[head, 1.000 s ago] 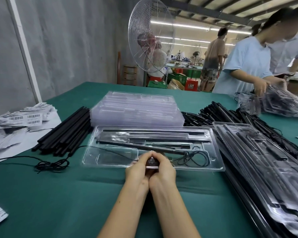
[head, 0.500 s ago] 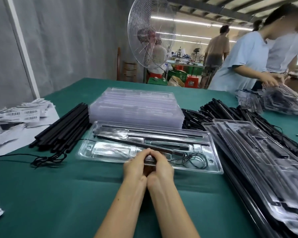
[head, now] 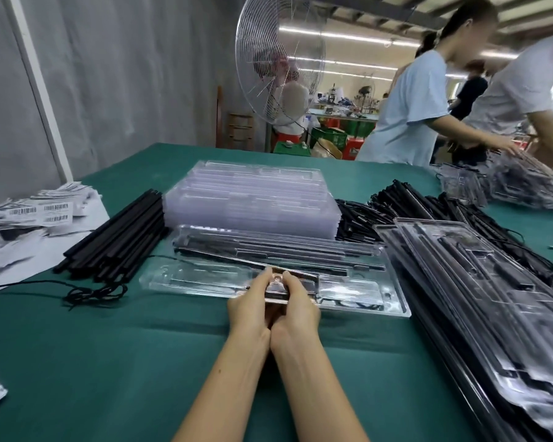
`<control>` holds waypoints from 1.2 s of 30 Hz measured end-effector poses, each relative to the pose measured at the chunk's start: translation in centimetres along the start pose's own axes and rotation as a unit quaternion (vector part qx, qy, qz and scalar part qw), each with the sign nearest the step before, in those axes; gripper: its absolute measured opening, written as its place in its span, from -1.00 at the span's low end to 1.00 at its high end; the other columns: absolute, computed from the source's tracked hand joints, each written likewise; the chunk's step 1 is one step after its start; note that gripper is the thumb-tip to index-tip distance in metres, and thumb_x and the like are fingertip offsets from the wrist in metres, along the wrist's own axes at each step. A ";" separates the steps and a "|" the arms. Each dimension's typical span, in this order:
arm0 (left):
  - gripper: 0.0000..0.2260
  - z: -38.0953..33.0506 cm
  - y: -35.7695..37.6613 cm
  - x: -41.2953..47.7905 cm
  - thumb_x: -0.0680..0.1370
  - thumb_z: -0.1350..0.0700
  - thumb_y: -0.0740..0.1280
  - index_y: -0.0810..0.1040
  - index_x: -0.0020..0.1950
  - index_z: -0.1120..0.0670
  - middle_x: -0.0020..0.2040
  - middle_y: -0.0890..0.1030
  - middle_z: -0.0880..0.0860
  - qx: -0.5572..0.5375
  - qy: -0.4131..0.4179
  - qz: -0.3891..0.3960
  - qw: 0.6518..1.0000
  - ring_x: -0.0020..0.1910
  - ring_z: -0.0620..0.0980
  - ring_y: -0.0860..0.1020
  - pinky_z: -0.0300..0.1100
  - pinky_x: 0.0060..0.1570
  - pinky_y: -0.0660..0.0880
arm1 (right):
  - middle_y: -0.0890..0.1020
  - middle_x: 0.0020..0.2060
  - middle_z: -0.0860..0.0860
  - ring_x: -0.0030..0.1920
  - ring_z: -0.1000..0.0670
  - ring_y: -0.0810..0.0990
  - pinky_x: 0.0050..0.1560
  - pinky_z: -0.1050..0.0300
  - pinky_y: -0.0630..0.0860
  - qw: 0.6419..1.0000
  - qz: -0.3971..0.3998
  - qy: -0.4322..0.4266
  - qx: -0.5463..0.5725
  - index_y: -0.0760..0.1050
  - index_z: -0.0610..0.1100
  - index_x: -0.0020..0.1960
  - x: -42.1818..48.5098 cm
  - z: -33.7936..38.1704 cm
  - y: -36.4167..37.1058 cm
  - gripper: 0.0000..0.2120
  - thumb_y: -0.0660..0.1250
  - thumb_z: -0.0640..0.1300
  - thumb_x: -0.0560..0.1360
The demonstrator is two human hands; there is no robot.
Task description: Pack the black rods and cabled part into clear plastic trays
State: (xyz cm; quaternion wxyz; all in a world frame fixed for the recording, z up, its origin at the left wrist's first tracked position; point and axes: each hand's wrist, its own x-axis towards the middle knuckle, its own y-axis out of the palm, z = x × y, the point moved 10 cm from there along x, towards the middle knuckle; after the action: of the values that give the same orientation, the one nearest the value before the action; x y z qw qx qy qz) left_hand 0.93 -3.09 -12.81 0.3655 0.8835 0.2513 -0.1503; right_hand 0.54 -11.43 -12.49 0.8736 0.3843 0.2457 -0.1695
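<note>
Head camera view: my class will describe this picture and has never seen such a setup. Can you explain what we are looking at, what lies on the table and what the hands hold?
There is no machine here. A person wears a camera on the head, so you look down their forearms at their own left hand and right hand. Both pinch a small shiny piece, too blurred to name, at the near edge of a clear tray that holds packed rods. On the green table also lie loose black rods, a stack of empty trays, filled trays on the right, barcode labels and a coiled black cable.
</note>
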 end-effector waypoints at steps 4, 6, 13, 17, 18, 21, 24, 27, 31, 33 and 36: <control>-0.82 -0.1 0.2 0.0 0.53 0.09 0.38 0.53 -0.21 0.16 -0.29 0.60 0.15 -0.016 -0.004 0.008 1.000 -0.40 0.06 0.58 -0.16 -0.37 0.57 | 0.57 -0.48 -0.09 -0.49 -0.06 0.54 -0.48 0.18 0.50 0.999 0.018 0.009 0.029 0.49 -0.21 -0.28 -0.2 0.1 0.3 -0.86 0.37 -0.23 0.44; -0.82 0.0 0.1 -0.1 0.54 0.05 0.37 0.51 -0.18 0.13 -0.27 0.58 0.14 -0.022 -0.016 0.003 1.000 -0.37 0.06 0.55 -0.15 -0.38 0.56 | 0.53 -0.54 -0.06 -0.57 0.00 0.52 -0.54 0.25 0.46 0.999 0.032 0.008 0.037 0.48 -0.20 -0.25 -0.4 0.2 0.4 -0.88 0.35 -0.24 0.46; -0.85 -1.4 -0.2 0.1 0.57 0.07 0.32 0.46 -0.16 0.09 -0.25 0.48 0.09 0.007 -0.043 0.050 0.998 -0.24 0.01 0.50 -0.04 -0.37 0.55 | 0.49 0.16 -0.17 0.26 -0.15 0.47 0.18 0.06 0.41 0.991 -0.053 -0.120 0.029 0.30 -0.24 0.36 0.5 5.2 -3.6 -0.56 0.28 -0.19 0.53; -0.86 -1.7 -1.3 0.5 0.62 0.07 0.23 0.43 -0.09 0.11 -0.07 0.50 0.21 0.007 -0.115 0.094 0.989 -0.09 0.16 0.54 0.17 -0.11 0.55 | 0.45 0.27 -0.30 0.25 -0.24 0.48 0.21 0.01 0.44 0.990 -0.078 -0.107 0.044 0.37 -0.27 0.29 1.6 8.3 -6.1 -0.67 0.21 -0.22 0.55; -0.85 -1.9 -1.7 0.6 0.63 0.09 0.20 0.43 -0.09 0.13 -0.06 0.51 0.23 0.000 -0.123 0.098 0.988 -0.08 0.19 0.53 0.18 0.01 0.51 | 0.53 0.13 -0.27 0.09 -0.21 0.57 0.07 0.09 0.51 0.993 -0.064 -0.092 0.037 0.42 -0.24 0.17 1.9 8.6 -6.1 -0.77 0.21 -0.23 0.54; -0.75 -2.3 -2.7 1.2 0.63 0.17 0.17 0.50 -0.16 0.26 -0.11 0.56 0.24 -0.009 -0.132 0.114 0.985 -0.07 0.21 0.52 0.15 0.09 0.49 | 0.53 -0.22 -0.18 -0.35 -0.05 0.54 -0.35 0.25 0.53 0.994 -0.049 -0.092 -0.023 0.43 -0.28 -0.11 2.9 9.8 -6.6 -0.97 0.23 -0.33 0.50; -0.65 -2.5 -3.3 1.7 0.61 0.22 0.18 0.56 -0.32 0.31 -0.24 0.62 0.25 -0.006 -0.122 0.117 0.986 -0.09 0.21 0.54 0.16 -0.01 0.56 | 0.56 -0.23 -0.23 -0.32 -0.08 0.56 -0.44 0.24 0.53 0.977 -0.034 -0.123 -0.173 0.44 -0.31 -0.19 3.8 11.2 -7.0 -0.88 0.27 -0.50 0.39; -0.75 -2.6 -3.4 1.8 0.62 0.22 0.17 0.52 -0.19 0.29 -0.24 0.63 0.25 0.007 -0.130 0.119 0.984 -0.12 0.19 0.55 0.11 -0.12 0.60 | 0.59 -0.22 -0.24 -0.29 -0.11 0.57 -0.24 0.10 0.56 0.940 -0.026 -0.158 -0.300 0.45 -0.29 -0.10 4.2 12.2 -6.8 -0.78 0.32 -0.53 0.34; -0.78 -2.5 -3.4 1.7 0.64 0.22 0.14 0.51 -0.08 0.29 -0.07 0.59 0.26 0.020 -0.136 0.120 0.983 -0.09 0.18 0.55 0.08 -0.48 0.56 | 0.59 -0.28 -0.19 -0.35 -0.06 0.57 -0.47 0.22 0.57 0.935 0.022 -0.138 -0.325 0.46 -0.35 0.03 4.6 12.3 -5.7 -0.79 0.34 -0.48 0.42; -0.78 -2.6 -3.5 1.6 0.64 0.23 0.13 0.50 -0.06 0.30 -0.05 0.58 0.27 0.024 -0.135 0.118 0.983 -0.09 0.19 0.55 0.08 -0.49 0.56 | 0.56 -0.34 -0.17 -0.39 -0.04 0.54 -0.50 0.24 0.55 0.930 0.025 -0.140 -0.338 0.48 -0.38 -0.02 4.7 12.4 -5.4 -0.87 0.32 -0.47 0.44; -0.79 -2.6 -3.3 1.3 0.64 0.25 0.12 0.50 -0.04 0.33 -0.04 0.58 0.28 0.022 -0.134 0.122 0.983 -0.08 0.22 0.55 0.11 -0.48 0.55 | 0.53 -0.41 -0.15 -0.44 -0.02 0.50 -0.56 0.28 0.50 0.921 0.008 -0.161 -0.355 0.45 -0.32 -0.20 4.8 12.7 -5.6 -0.88 0.30 -0.47 0.47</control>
State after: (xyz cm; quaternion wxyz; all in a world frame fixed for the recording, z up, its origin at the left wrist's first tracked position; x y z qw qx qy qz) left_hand 0.38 1.26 -13.47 0.3919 0.8872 0.0869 -0.2275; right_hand 5.61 -25.12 -11.04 0.9819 0.0182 0.1422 -0.1235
